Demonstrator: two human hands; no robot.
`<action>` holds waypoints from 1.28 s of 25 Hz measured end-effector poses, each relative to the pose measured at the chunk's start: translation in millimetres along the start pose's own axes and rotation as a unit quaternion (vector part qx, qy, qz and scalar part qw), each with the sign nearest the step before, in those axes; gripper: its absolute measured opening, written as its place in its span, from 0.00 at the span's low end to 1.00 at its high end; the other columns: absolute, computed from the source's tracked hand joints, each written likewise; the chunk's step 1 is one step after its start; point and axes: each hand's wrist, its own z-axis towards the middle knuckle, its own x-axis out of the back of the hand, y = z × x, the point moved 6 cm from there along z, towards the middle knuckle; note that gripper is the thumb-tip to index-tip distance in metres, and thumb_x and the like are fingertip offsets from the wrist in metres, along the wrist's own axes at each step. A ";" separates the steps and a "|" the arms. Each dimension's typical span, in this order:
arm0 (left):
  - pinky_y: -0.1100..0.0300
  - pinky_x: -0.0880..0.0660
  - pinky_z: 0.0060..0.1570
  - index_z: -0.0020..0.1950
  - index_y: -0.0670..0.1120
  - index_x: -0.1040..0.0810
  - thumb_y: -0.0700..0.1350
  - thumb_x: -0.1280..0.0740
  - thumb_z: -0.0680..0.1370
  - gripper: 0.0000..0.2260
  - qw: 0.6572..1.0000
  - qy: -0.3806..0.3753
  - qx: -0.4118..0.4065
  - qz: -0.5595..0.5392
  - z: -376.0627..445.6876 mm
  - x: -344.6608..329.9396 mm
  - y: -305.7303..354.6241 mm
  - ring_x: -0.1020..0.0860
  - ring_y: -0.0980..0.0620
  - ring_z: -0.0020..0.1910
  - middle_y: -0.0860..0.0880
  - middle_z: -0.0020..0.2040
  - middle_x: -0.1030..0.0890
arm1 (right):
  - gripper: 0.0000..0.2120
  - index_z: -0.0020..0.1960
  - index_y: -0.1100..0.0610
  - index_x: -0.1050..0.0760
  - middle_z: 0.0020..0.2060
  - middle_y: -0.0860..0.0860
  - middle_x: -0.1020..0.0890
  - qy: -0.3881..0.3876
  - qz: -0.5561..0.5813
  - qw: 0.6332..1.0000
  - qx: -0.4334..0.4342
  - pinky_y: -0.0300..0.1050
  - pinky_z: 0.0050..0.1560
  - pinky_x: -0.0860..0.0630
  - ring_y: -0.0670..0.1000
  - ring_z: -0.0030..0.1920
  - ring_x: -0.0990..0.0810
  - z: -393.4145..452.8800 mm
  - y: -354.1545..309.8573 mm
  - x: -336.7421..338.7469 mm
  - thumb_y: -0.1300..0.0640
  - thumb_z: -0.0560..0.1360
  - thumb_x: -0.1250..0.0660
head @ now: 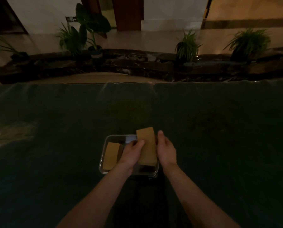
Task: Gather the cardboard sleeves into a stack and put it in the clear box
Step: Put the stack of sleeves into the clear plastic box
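While the light is very dim, the fingers (138, 143) of the left hand (132, 152) can be made out curled against the left long edge of a stack of cardboard sleeves (147, 145), thumb tip lying on its upper face. The stack is tilted, its far end raised above the far rim of the clear box (103, 159) and its near end dipping down inside the box toward the near right corner. On the other side of the stack, the right hand (166, 150) stands beside the right long edge; its thumb (160, 135) points away from the person and lies just next to the cardboard, while the remaining fingers are hidden behind the stack, so whether they press on it cannot be told. The stack therefore sits between the two hands, held from the left for certain.

Inside the clear box, to the left of the held stack, another cardboard sleeve (112, 156) lies flat along the left wall, apart from the left hand's knuckles. A pale patch shows at the box's far side, just left of the raised end of the stack; what it is cannot be made out.

Both bare forearms reach to the box from the near edge of the view. The box rests on a dark green cloth-covered surface (55, 129). Beyond the far edge of that surface, well apart from the box, several potted plants (187, 45) stand in a row.
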 end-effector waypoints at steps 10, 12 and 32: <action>0.41 0.35 0.69 0.75 0.50 0.37 0.55 0.38 0.80 0.25 0.996 -0.004 0.084 0.029 80.0 1.6 -22.2 0.31 0.41 0.69 0.44 0.71 0.31 | 0.11 0.62 0.50 0.24 0.52 0.52 0.19 -0.056 -0.092 0.988 -0.106 0.50 0.51 0.17 0.51 0.50 0.18 53.1 48.9 -11.5 0.52 0.81 0.39; 0.40 0.35 0.69 0.76 0.50 0.37 0.55 0.37 0.80 0.26 0.995 0.015 0.099 0.024 88.8 5.9 -29.8 0.31 0.40 0.69 0.44 0.71 0.31 | 0.08 0.58 0.47 0.24 0.54 0.50 0.19 -0.020 -0.130 0.990 -0.046 0.51 0.54 0.18 0.49 0.51 0.19 58.3 45.2 -8.8 0.52 0.80 0.36; 0.53 0.31 0.52 0.54 0.53 0.25 0.53 0.39 0.80 0.07 0.986 0.017 0.093 0.141 116.5 -26.6 -86.9 0.26 0.52 0.49 0.51 0.50 0.24 | 0.11 0.56 0.44 0.23 0.50 0.45 0.20 -0.032 -0.041 0.995 -0.085 0.48 0.48 0.19 0.46 0.50 0.20 79.9 81.1 -1.2 0.56 0.77 0.31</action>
